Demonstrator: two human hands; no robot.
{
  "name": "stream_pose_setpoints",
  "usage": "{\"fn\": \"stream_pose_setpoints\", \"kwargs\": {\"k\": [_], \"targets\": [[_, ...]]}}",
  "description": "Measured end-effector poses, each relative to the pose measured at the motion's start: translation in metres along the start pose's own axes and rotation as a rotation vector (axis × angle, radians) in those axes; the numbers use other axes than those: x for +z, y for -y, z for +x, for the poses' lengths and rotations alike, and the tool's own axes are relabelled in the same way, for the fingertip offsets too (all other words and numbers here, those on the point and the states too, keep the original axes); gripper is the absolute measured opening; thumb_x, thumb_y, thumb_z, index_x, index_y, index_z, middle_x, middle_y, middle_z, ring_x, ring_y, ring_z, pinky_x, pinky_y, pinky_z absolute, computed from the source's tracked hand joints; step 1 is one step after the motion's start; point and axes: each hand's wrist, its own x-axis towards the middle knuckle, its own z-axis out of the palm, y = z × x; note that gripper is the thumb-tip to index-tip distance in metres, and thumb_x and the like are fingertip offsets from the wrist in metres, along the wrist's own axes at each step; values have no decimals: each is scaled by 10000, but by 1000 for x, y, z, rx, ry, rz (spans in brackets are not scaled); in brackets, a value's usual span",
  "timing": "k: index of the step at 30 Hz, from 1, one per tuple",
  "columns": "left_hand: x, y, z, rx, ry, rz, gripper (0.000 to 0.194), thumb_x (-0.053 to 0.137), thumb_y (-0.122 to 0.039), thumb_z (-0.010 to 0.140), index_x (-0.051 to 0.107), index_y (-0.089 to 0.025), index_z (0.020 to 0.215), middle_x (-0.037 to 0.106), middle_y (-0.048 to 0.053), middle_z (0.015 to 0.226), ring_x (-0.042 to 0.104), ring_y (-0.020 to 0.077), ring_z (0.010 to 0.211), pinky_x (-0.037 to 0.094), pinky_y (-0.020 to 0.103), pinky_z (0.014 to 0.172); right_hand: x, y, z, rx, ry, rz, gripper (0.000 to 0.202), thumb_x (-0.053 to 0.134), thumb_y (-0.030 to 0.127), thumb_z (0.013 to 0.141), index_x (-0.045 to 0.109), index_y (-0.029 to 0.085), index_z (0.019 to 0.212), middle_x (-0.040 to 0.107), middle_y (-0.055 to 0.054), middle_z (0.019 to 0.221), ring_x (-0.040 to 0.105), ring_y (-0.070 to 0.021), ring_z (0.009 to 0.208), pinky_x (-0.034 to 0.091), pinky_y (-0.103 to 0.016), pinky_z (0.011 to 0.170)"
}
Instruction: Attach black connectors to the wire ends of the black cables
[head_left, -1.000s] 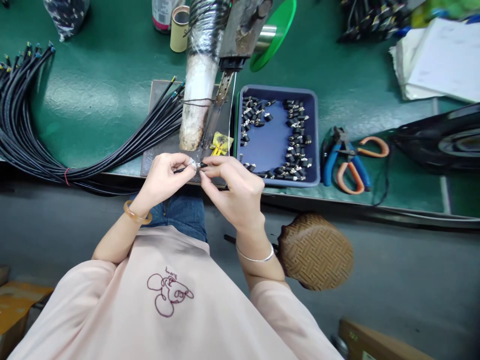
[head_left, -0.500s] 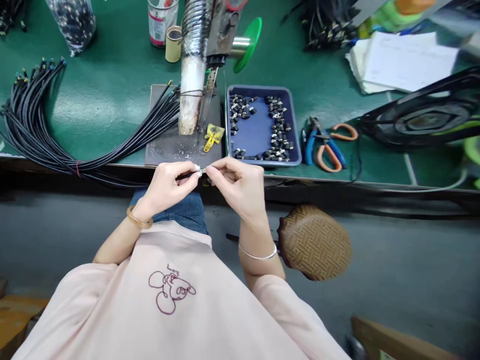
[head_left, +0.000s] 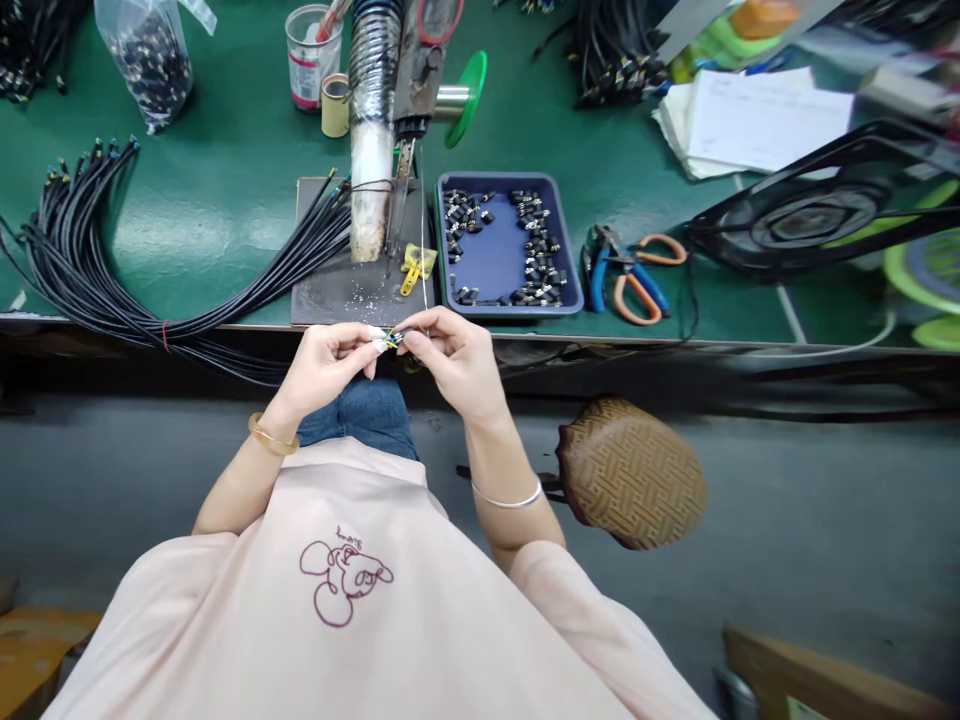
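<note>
Between my fingertips, just off the front edge of the bench, are the thin blue and yellow-green wires (head_left: 392,340) at the end of a cable. My left hand (head_left: 330,365) is closed in a pinch on this cable end. From the other side my right hand (head_left: 454,360) is pinched shut, its thumb and forefinger right at the wire tips. Whatever it holds there is too small and covered to make out. Beyond my hands, a soldering iron (head_left: 401,200) points down from a holder above a dark board (head_left: 322,295), beside a yellow clip (head_left: 412,268).
A blue tray (head_left: 491,240) holds several small black connectors. Right of it lie pliers and cutters (head_left: 626,275). A bundle of black cables (head_left: 82,260) spreads at left. A foil-wrapped duct (head_left: 371,130), solder spool (head_left: 466,98) and black fan (head_left: 810,215) stand around; a stool (head_left: 630,472) is below.
The view has shifted slightly. My hands stay together, but coloured wires now show between the fingertips where a small metallic piece showed before. A thin strand now hangs beside the iron.
</note>
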Motion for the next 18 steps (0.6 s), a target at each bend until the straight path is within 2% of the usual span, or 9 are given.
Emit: {"fn": "stream_pose_setpoints", "kwargs": {"k": [4,9,11,13,15,16,18], "targets": [[2,8,5,25,-78,-5,262,764,-381,806,707,-127,779,583,-18,575,509,68,509,414,182,507,3,-7,0,-113,-91,-137,258,665,453,904,718,201,917,734,0,788,677,-103,633,513,-199,562],[6,17,10,122,-209,164,163,723,-287,822,747,-127,816,712,33,737,608,106,623,494,211,610,1,-12,5,-308,-181,-462,172,635,335,937,737,198,939,739,-8,783,602,-87,558,468,-210,531],[8,20,12,133,-223,215,149,708,-262,828,750,-119,829,729,43,772,628,114,662,504,213,644,-1,-14,6,-371,-193,-522,145,662,328,921,737,208,953,706,15,718,540,-75,501,451,-214,514],[9,23,14,107,-209,207,161,696,-268,842,745,-115,842,706,30,741,605,102,643,491,202,632,-4,-16,6,-373,-219,-503,166,664,360,919,719,231,1008,617,56,615,430,-67,417,388,-222,441],[8,27,16,74,-205,156,194,707,-305,840,741,-114,841,676,15,709,576,89,621,482,193,617,-7,-16,5,-358,-296,-394,194,621,402,941,677,263,1063,525,81,553,391,-80,386,344,-233,398],[7,29,17,57,-207,125,216,719,-332,833,740,-116,836,668,11,706,572,87,621,484,192,618,-8,-15,3,-351,-343,-318,184,598,404,955,652,280,1079,514,85,546,400,-87,379,338,-236,387],[4,32,19,25,-206,68,255,746,-377,814,739,-123,829,661,8,708,571,87,627,493,194,624,-10,-12,1,-330,-408,-184,133,576,367,973,607,302,1085,588,83,592,441,-86,367,352,-231,375]]}}
